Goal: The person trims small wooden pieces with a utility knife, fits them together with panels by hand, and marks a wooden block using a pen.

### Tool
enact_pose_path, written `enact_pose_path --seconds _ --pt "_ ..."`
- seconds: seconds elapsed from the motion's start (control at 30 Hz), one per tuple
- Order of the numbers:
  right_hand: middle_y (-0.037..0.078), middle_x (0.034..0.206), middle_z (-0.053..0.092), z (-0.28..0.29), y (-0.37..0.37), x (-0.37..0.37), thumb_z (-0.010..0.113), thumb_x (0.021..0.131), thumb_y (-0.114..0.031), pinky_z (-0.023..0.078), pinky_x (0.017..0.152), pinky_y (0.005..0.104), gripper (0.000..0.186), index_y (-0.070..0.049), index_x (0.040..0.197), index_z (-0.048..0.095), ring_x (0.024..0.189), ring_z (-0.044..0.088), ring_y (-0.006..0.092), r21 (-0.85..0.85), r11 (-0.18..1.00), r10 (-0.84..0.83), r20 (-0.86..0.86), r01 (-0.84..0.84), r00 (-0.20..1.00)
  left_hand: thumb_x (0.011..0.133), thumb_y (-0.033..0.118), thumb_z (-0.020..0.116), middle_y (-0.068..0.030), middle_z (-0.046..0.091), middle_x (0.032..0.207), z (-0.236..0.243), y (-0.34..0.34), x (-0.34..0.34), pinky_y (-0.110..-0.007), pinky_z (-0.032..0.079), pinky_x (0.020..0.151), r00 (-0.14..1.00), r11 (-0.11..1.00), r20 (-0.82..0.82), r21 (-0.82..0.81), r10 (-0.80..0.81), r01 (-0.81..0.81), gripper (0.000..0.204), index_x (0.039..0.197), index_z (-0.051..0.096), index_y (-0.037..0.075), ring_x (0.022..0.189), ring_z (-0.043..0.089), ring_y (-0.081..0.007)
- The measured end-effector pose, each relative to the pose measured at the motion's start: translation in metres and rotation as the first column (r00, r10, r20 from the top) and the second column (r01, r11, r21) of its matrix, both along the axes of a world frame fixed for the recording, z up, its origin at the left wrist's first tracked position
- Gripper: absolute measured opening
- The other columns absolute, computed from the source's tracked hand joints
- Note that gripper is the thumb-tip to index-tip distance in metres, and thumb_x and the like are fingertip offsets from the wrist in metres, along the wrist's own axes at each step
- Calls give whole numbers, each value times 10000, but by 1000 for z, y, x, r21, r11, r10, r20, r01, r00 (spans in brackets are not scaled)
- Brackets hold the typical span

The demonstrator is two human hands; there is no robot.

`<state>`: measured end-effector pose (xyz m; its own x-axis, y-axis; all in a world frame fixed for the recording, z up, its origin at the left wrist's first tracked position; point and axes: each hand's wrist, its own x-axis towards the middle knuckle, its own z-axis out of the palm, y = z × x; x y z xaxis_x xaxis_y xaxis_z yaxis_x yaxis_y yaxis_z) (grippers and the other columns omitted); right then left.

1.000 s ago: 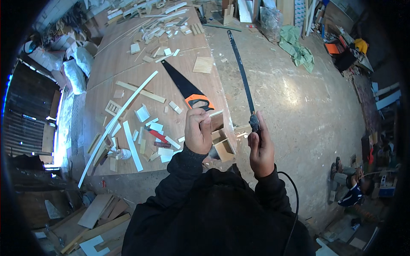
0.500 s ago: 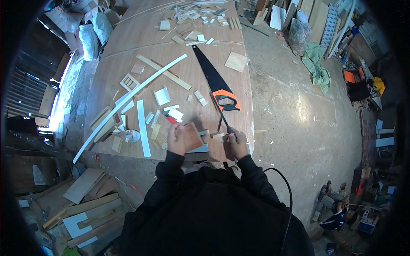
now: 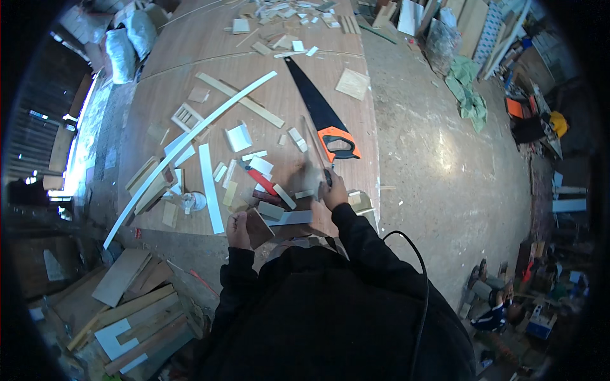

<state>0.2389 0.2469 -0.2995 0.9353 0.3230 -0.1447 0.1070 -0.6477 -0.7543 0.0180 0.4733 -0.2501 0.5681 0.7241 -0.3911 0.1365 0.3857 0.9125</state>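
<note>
My left hand (image 3: pixel 239 230), low at the table's near edge, grips a small brown board (image 3: pixel 259 228). My right hand (image 3: pixel 333 190), ahead and to the right of it, is closed on the dark handle of a long narrow tool, its strip (image 3: pixel 315 143) blurred alongside a handsaw (image 3: pixel 311 98) with an orange handle. A red-handled tool (image 3: pixel 262 180) lies among white offcuts between my hands. Small boards (image 3: pixel 289 217) and a box-like piece (image 3: pixel 361 202) are beside them. A long pale strip (image 3: pixel 190 141) lies diagonally on the plywood table (image 3: pixel 159 101).
Offcuts (image 3: pixel 286 19) crowd the table's far end. Stacked boards (image 3: pixel 124 317) are at lower left, filled sacks (image 3: pixel 121 54) at upper left. Leaning panels (image 3: pixel 467 35) and green cloth (image 3: pixel 470 101) stand right of the table. Another person (image 3: pixel 495 305) is low at the right.
My left hand has moved down and left with the brown board. My right hand has brought the long tool over the table, beside the handsaw. The view has shifted.
</note>
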Motion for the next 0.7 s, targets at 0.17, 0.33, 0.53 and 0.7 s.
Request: enact_pose_path --seconds 0.17,0.33,0.53,0.7 --pt "211 1215 547 16 15 20 618 873 -182 505 904 513 579 -145 1422 438 1102 583 420 -206 978 -58 -57 46 997 987 267 619 -18 626 938 -7 0 34 -253 459 782 972 959 -85 169 -218 229 260 1051 627 15 848 558 -102" --pt "202 1173 586 21 5 8 615 879 -169 514 892 467 500 -99 1362 507 989 618 395 -284 955 -21 211 82 977 958 290 651 -65 659 951 -68 11 92 -294 482 809 911 859 -218 314 -349 404 313 1070 659 -2 876 598 -152" --pt "161 1022 660 29 -22 -31 606 925 -165 550 793 380 369 -69 1281 584 862 682 290 88 995 49 -23 -47 999 915 271 685 -102 706 930 -141 15 152 -322 516 788 884 815 -280 357 -374 457 304 1029 703 -9 845 645 -178" --pt "156 1077 698 33 -67 -58 596 936 -115 554 775 357 354 -57 1286 604 847 696 248 81 997 13 -193 3 981 889 208 682 -127 729 939 -144 0 200 -332 538 796 847 752 -349 402 -401 522 263 1036 720 -6 854 685 -203"
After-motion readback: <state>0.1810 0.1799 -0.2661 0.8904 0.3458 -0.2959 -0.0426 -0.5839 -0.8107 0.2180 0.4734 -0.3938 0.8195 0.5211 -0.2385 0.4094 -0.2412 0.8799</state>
